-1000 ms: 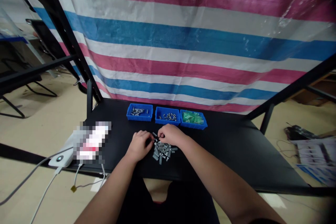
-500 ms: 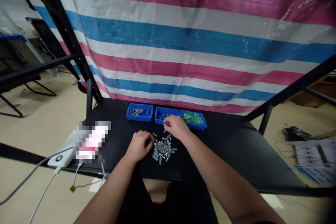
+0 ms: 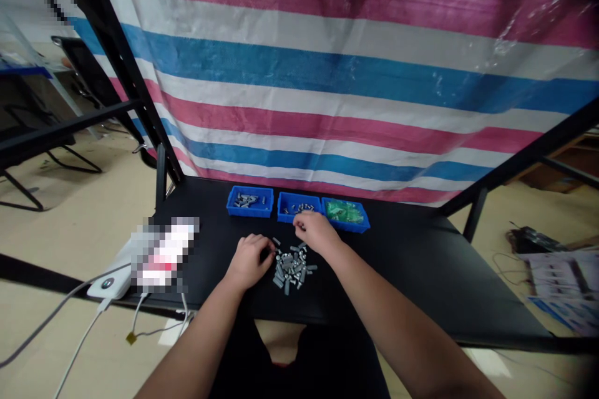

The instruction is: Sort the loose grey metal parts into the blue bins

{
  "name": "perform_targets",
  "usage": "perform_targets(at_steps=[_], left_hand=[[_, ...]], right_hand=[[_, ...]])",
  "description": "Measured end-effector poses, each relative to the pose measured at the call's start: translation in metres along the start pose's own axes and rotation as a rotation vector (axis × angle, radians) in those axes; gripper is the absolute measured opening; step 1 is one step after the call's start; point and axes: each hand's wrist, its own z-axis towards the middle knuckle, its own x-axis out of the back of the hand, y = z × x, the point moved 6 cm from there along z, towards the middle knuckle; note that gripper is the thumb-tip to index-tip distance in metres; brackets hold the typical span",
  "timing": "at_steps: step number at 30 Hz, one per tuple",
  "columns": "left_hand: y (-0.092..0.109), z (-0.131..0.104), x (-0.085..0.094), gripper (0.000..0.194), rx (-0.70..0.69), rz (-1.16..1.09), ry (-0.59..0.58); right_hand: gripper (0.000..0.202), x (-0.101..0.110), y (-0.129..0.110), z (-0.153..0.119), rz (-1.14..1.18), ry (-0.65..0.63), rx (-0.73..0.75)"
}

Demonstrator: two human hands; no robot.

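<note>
Two bare hands work at one black, flat surface (image 3: 412, 262). The left hand (image 3: 250, 262), near the middle of the frame, rests at the left edge of one pile of small pieces (image 3: 290, 268). Its thumb and fingers curl toward each other, but I cannot tell if its grip is on anything. The right hand (image 3: 316, 232) is up and to the right of the pile, in front of the middle box (image 3: 286, 218). Its fingers are bent in, and I cannot tell if its grip has a piece in it.

The pile is low in the middle of the frame. It has many grey, tube-like bits and shiny, metal-looking bits, too mixed up to count.

Three blue boxes stand in a row above the pile. They look like hard plastic. The left box (image 3: 250, 212) has long grey bits, the middle one has small shiny bits, and the right box (image 3: 350, 225) has green, crinkly stuff (image 3: 344, 211).

At the lower left are one smooth white block (image 3: 110, 283) with a round dark spot, and one bright thing (image 3: 163, 259) hidden by blurry squares. One big, wrinkly sheet (image 3: 327, 37) with pink, white and blue stripes fills the top.
</note>
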Motion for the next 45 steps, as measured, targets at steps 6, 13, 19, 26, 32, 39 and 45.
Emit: perform_targets(at_steps=[6,13,19,26,32,39,45], left_hand=[[0.002,0.0,0.002,0.006,0.004,0.008,0.003],[0.004,0.001,0.003,0.007,0.009,0.025,-0.006],[0.001,0.001,0.0,0.006,0.011,0.026,-0.004],[0.003,0.001,0.001,0.005,0.002,0.032,0.007],[0.004,0.001,0.002,0.005,0.007,0.017,0.004],[0.002,0.002,0.0,0.005,0.007,0.022,0.007],[0.003,0.002,0.0,0.006,-0.005,0.026,0.007]], right_hand=[[0.016,0.038,0.007,-0.014,-0.012,0.309,-0.122],[0.001,-0.015,0.027,-0.04,0.135,-0.087,-0.129],[0.011,-0.029,0.037,-0.04,0.172,-0.143,-0.131],[0.009,0.016,0.043,-0.019,0.286,0.237,-0.187],[0.008,-0.013,0.036,-0.042,0.356,-0.069,-0.082],[0.015,-0.033,0.027,-0.062,0.361,-0.229,-0.055],[0.006,-0.01,0.036,-0.033,0.503,0.003,-0.067]])
